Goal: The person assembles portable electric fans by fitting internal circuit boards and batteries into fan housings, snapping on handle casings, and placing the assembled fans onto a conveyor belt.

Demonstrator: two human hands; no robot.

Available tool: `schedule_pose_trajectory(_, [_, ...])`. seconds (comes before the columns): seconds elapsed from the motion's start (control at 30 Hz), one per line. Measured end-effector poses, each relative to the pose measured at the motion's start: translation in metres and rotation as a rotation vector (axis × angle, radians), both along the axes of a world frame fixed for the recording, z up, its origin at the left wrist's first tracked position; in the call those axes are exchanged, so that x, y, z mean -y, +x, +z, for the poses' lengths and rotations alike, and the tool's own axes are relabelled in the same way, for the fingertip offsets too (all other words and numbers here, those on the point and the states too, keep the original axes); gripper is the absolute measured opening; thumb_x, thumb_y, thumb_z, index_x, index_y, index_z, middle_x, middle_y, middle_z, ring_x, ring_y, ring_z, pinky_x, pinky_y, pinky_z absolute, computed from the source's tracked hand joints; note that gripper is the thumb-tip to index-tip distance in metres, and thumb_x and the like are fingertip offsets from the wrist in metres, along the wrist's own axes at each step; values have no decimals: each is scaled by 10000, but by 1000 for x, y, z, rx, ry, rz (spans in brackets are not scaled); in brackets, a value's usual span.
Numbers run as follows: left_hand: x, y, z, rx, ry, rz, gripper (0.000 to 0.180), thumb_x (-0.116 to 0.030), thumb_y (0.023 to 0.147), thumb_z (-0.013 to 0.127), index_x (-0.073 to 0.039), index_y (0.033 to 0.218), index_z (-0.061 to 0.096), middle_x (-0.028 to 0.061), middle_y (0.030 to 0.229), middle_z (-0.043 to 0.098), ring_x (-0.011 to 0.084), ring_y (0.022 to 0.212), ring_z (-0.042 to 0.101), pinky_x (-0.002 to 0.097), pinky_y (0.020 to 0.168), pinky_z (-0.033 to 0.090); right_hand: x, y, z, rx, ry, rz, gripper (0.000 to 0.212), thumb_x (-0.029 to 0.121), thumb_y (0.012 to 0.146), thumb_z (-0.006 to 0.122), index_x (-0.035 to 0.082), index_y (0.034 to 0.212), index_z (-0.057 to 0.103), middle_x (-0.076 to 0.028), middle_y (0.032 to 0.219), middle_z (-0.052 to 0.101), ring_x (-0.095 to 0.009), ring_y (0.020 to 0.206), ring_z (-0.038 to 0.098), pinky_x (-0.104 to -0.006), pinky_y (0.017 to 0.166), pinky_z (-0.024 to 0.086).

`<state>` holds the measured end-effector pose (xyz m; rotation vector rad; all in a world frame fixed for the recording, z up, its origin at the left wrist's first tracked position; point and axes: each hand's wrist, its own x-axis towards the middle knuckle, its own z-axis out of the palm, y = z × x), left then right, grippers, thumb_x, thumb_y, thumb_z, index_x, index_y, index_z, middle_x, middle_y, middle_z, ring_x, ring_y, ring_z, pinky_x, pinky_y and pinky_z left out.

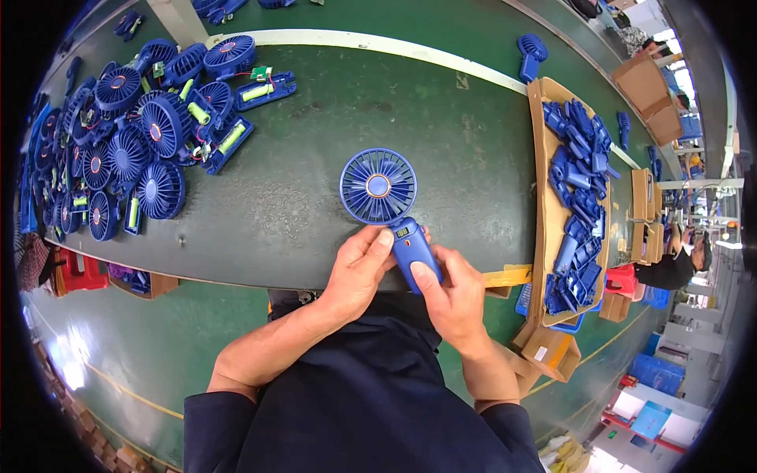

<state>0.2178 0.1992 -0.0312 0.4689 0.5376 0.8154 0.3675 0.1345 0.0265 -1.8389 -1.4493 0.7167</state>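
A blue handheld fan (378, 186) is held over the near edge of the green workbench, its round grille pointing away from me. The handle carries a small dark display and a button near its top. My left hand (359, 266) grips the upper handle just below the fan head, thumb beside the display. Around the lower handle, my right hand (453, 293) is closed with its thumb lying on the front. The fingers behind the handle are mostly hidden.
A heap of blue fans (126, 142), some with opened handles showing green battery cells, covers the bench's left end. At the right stands a cardboard box (539, 189) of blue plastic handle parts. A pale strip (371, 41) runs along the far side. Another fan (532, 49) lies beyond it.
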Motion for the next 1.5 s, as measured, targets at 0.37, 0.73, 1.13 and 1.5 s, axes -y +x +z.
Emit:
schedule_pose_trajectory(0.37, [2,-6,-9,-139,181,-117,427,-326,1111,473,32,1338,522,204,1289,663,266,1148,678,425,981,566,10,-8,-15,-456,-124,-28,346,319,1033,607,-21,1005,666,-92,807,716,-119,610,650,-248,522,500])
schedule_pose_trajectory(0.73, [3,4,-11,-316,349,-51,369,-286,1113,462,2,1267,632,18,939,639,65,762,536,244,673,483,-7,-7,-18,-470,-200,-138,364,307,1040,589,-43,1012,683,-81,732,702,-116,562,640,-250,507,504])
schedule_pose_trajectory(1.13, [-17,-10,11,-30,326,-207,518,-305,1123,419,35,1512,403,217,1479,537,306,1356,540,460,1158,417,1,11,-18,-1449,-387,226,739,653,925,637,-24,1206,539,-43,688,500,-97,417,390,-238,346,309])
schedule_pose_trajectory(1.5, [-27,-53,8,-650,697,14,297,-130,1010,643,-19,1285,654,150,1246,696,248,1129,692,363,965,551,-201,87,-30,-752,-80,-262,345,401,1043,596,90,913,525,-3,657,514,-109,452,441,-273,387,339])
